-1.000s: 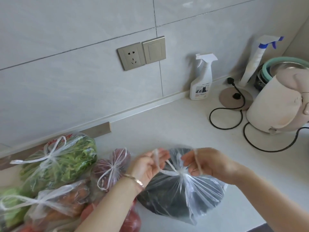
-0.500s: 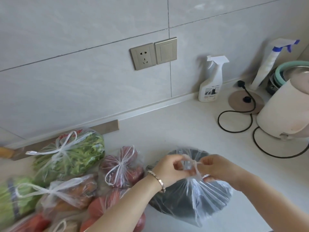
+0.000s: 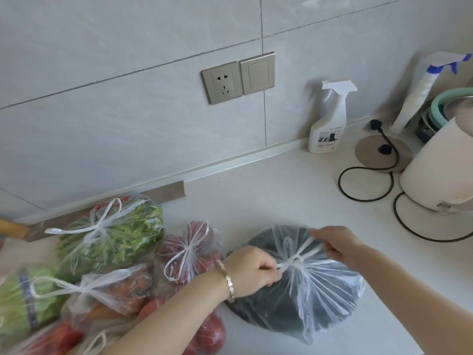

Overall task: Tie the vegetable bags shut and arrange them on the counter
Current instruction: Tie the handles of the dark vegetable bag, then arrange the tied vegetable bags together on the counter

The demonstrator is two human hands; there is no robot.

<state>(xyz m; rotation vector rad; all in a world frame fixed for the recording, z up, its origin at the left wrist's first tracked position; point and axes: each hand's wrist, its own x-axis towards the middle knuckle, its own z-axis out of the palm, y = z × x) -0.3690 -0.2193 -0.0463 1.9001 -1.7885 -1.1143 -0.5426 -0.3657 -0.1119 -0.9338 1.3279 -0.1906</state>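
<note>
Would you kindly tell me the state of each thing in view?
Dark vegetable bag: knotted, ends held.
Left hand: pinches one handle.
Right hand: pinches the other.
Greens bag: tied shut.
Carrot bag: tied shut.
Wall socket: empty.
Kettle: off its base.
White spray bottle: upright.

thin clear plastic on the bag [image 3: 314,290], crinkled and glossy, catching light along its pleats. neighbouring bags [image 3: 110,239], same filmy plastic. counter [image 3: 256,196] reads smooth, pale, matt. wall tiles [image 3: 128,124] smooth with a soft sheen. socket plate [image 3: 222,82] has a brushed metallic look. spray bottle [image 3: 326,124] is white plastic, kettle [image 3: 435,175] matt cream, bracelet [image 3: 228,283] shiny metal.
</note>
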